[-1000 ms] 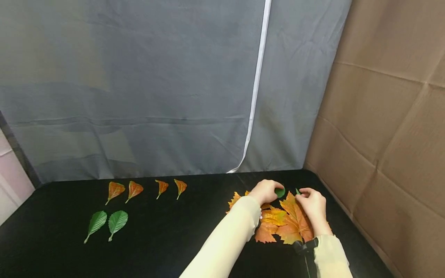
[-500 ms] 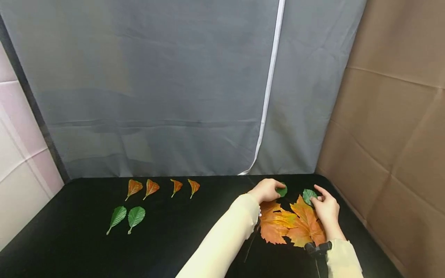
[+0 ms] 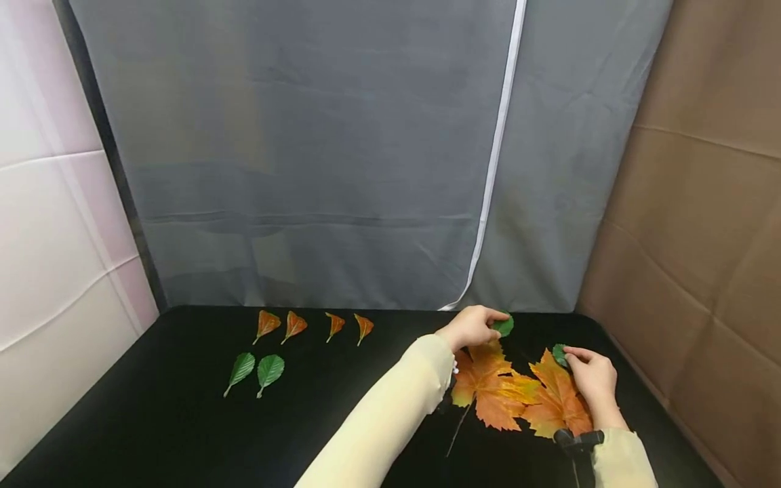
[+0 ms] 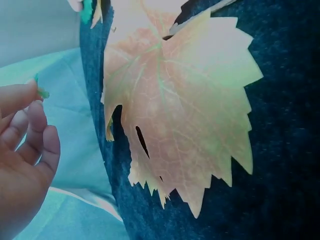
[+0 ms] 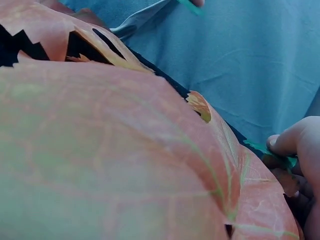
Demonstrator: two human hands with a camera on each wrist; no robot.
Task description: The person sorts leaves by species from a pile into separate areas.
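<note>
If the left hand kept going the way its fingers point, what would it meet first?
The left hand, pinching a small green leaf, points right along the table's far edge. Bare black table lies ahead, then probably the cardboard wall; depth is unclear.

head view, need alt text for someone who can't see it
A person's left hand and right hand each pinch a small green leaf above big orange maple leaves on a black table. At far left lie four small orange leaves in a row, with two green leaves in front of them.
</note>
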